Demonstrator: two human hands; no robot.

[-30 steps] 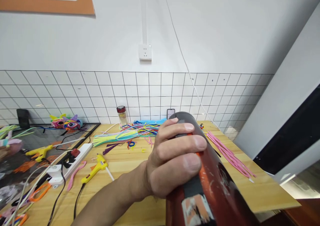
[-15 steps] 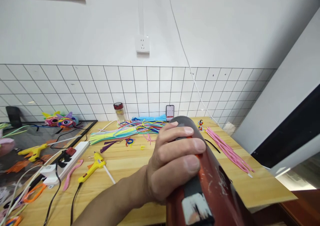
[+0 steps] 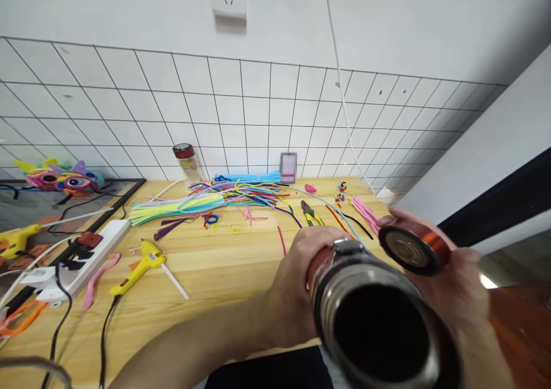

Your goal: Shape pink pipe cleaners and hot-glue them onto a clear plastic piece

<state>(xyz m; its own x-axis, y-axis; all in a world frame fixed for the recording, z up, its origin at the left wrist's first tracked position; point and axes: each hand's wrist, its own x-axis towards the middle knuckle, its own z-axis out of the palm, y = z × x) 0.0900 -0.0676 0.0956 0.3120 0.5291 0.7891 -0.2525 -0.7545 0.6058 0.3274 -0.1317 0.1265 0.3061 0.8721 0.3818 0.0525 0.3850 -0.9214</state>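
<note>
My left hand (image 3: 295, 286) is wrapped round a red thermos flask (image 3: 361, 271) close below me. Its wide metal mouth is open and tilted towards me; the inside looks dark, so I cannot tell what is in it. To the right of that mouth, my right hand (image 3: 465, 291) grips a red screw lid (image 3: 413, 248), its underside turned my way. The right hand is slightly blurred. Just beyond the flask lie green-and-yellow pliers (image 3: 310, 212), their handles partly hidden.
Bundles of coloured pipe cleaners (image 3: 185, 205) lie along the back of the wooden table (image 3: 224, 280). A glass jar (image 3: 187, 162) and a phone (image 3: 288, 168) stand by the wall. At left are a yellow glue gun (image 3: 138, 268) and a white power strip (image 3: 99, 257) with cords.
The flask has come down from a raised position, and its mouth now shows instead of its base. My right hand has come into view with the lid. The view has tilted down.
</note>
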